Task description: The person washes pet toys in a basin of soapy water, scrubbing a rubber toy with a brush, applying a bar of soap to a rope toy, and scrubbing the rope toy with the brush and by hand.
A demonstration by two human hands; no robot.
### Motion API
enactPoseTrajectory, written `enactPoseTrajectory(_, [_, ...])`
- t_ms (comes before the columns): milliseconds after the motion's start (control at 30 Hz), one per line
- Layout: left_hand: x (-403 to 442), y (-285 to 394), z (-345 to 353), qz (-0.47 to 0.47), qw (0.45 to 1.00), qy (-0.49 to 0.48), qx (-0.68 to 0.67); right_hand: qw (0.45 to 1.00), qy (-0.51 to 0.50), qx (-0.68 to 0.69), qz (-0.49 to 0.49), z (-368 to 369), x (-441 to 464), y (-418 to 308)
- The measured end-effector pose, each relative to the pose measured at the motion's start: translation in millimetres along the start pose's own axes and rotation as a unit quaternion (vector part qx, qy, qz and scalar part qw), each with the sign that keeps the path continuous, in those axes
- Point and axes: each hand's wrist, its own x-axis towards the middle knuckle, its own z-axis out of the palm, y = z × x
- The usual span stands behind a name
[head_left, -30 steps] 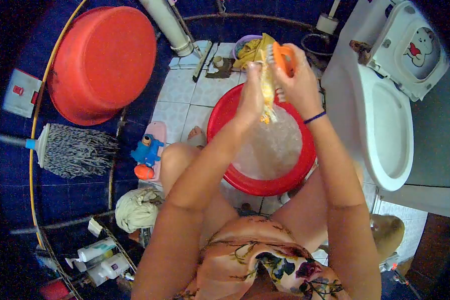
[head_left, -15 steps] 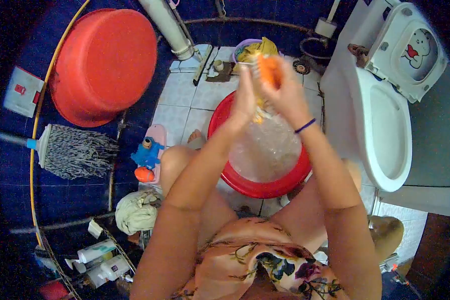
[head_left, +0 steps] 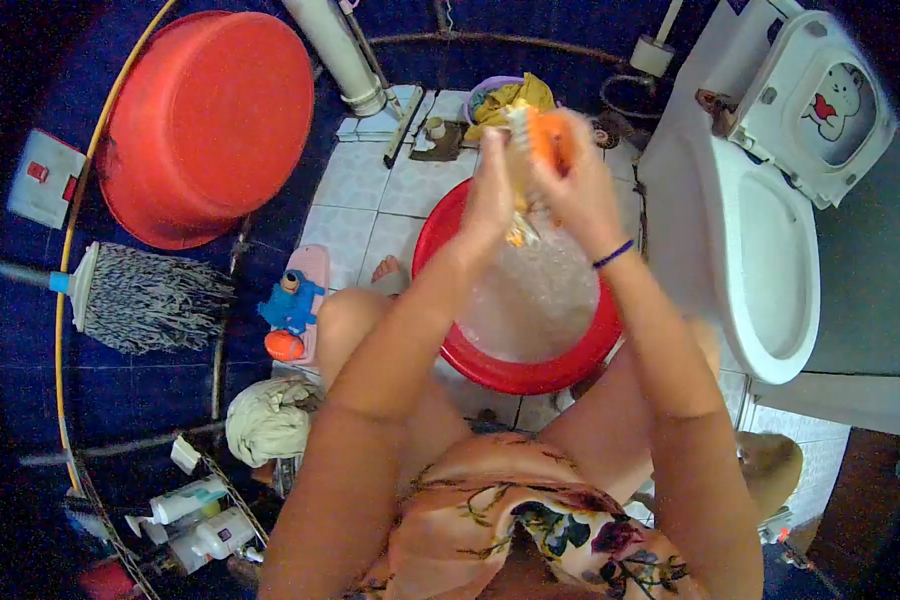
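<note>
Over a red basin [head_left: 467,362] of cloudy, sudsy water, both my hands are raised close together. In my right hand [head_left: 583,195] is an orange scrub brush [head_left: 553,140], its pale bristles turned left. My left hand [head_left: 488,195] is closed around a whitish-yellow item [head_left: 520,180], pressed against the bristle side. The item's lower end, with orange-yellow spots, hangs down between my hands toward the basin. Its kind cannot be made out because my fingers cover much of it.
A toilet [head_left: 770,270] with raised lid stands right. Left are a big red tub [head_left: 235,130], a mop [head_left: 155,300] and a pink board [head_left: 313,265] with a blue cloth. Behind the basin sits a purple basin [head_left: 485,92] of clothes; bottles [head_left: 225,533] stand lower left.
The brush and my right hand have shifted slightly right. The whitish-yellow item shows more between my hands. My view has moved a little.
</note>
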Motion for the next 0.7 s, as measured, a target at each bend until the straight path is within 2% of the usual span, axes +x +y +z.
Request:
enactPoseTrajectory(33, [1.3,8.0,-6.7,-0.013,1.0,0.014,0.019,0.996,0.007,-0.039,-0.079,8.6,-7.0,-2.4])
enactPoseTrajectory(100, [-5.4,15.2,-1.9,0.001,1.0,0.025,0.0,0.987,0.012,-0.08,-0.137,9.3,-9.9,-7.7])
enactPoseTrajectory(167, [-18.2,2.6,4.1,-0.004,0.993,0.003,0.116,0.999,0.04,-0.018,-0.025,-5.1,4.6,1.1])
enactPoseTrajectory(200, [-25.7,6.2,13.3,-0.012,0.992,-0.003,0.129,0.998,0.052,0.011,0.029,-13.5,13.5,5.4])
enactPoseTrajectory(300, [-12.3,1.1,3.3,-0.032,0.996,0.015,0.079,0.999,0.01,0.013,0.032,-10.3,3.8,-5.2])
enactPoseTrajectory(333, [-7.4,13.3,4.2,-0.02,1.0,0.002,0.012,0.996,0.028,-0.045,-0.067,1.2,-4.4,-2.5])
enactPoseTrajectory(367, [-12.3,23.1,3.7,-0.035,0.999,0.01,0.008,0.995,0.031,-0.056,-0.082,1.5,-2.7,0.6])
enactPoseTrajectory(433, [-5.8,10.8,4.5,0.018,1.0,0.016,0.018,0.991,0.044,-0.075,-0.101,3.6,-2.5,-0.9])
enactPoseTrajectory(467, [-13.8,1.0,3.3,-0.004,0.998,-0.005,0.063,0.998,0.04,0.042,-0.023,-4.7,6.1,-0.5])
enactPoseTrajectory(500, [-28.7,11.0,14.8,-0.024,0.994,-0.027,0.108,0.996,0.058,0.048,0.038,-13.3,14.8,4.0])
enactPoseTrajectory(533, [-22.6,-1.7,16.1,0.007,0.996,-0.038,0.082,0.997,0.057,0.03,0.047,-16.5,14.3,6.6])
enactPoseTrajectory(567, [-21.1,3.5,12.5,-0.036,0.997,-0.037,0.063,0.997,0.055,0.01,0.056,-19.6,12.4,8.2])
enactPoseTrajectory(633, [-19.0,19.0,5.1,-0.118,0.992,-0.032,0.019,1.0,0.028,0.007,0.0,-7.8,0.6,-4.8])
enactPoseTrajectory(667, [-10.0,15.3,4.4,0.003,1.0,-0.016,-0.018,0.992,0.039,-0.035,-0.114,1.1,-3.5,-0.8])
enactPoseTrajectory(700, [-9.6,12.3,4.6,0.005,1.0,-0.014,-0.02,0.993,0.019,-0.044,-0.111,2.9,-7.8,-12.4])
